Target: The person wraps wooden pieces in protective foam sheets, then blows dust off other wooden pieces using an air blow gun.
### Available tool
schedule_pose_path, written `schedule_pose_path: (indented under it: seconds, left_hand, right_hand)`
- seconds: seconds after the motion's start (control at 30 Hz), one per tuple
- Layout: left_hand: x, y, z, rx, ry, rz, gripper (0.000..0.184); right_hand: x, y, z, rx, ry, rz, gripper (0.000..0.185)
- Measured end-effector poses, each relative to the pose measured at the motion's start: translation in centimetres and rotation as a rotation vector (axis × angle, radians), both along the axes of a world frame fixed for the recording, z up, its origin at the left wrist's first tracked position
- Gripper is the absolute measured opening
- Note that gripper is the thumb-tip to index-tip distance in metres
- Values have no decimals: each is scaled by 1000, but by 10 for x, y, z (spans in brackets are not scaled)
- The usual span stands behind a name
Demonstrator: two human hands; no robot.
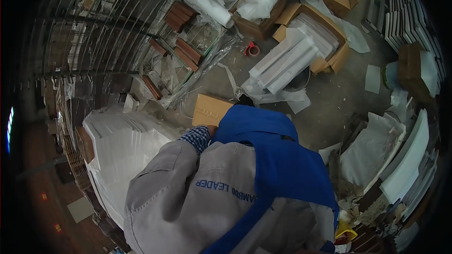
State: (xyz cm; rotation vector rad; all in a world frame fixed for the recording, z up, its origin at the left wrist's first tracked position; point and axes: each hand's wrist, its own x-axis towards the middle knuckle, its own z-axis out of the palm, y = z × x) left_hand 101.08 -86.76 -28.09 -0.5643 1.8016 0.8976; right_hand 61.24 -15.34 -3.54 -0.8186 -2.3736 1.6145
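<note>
Only a small part of my left hand (213, 130) shows, beyond a blue-and-white checked cuff (197, 136). It is at the lower edge of a brown cardboard piece (212, 109); its fingers are hidden, so whether it grips the cardboard cannot be made out. My right hand is not visible. My grey and blue jacket (226, 169) fills the lower middle. Just past the cardboard, a dark object (243, 99) is partly covered by the blue cloth. Ahead, white-wrapped long pieces (282, 61) lie across an open carton (336, 61) and a round stool-like top (297, 82).
Red tape (252, 50) lies on the floor. Wire racks (113, 28) and reddish-brown blocks (180, 16) stand at upper left. A plastic-wrapped stack (125, 146) is close on the left. Wrapped panels (372, 146) lean at right, with more white panels (405, 23) at upper right.
</note>
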Motion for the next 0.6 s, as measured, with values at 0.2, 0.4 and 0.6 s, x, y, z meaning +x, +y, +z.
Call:
schedule_pose_path:
  seconds: [0.2, 0.4, 0.6]
  left_hand:
    - [-84, -2, 112, -233, -75, 125, 45]
    - [-59, -44, 124, -252, 76, 530, 49]
    - [-6, -144, 101, -272, -121, 556, 55]
  right_hand:
    - [29, 30, 17, -74, 102, -25, 54]
    - [-24, -17, 41, -156, 261, 81, 51]
    - [-58, -150, 73, -185, 451, 169, 48]
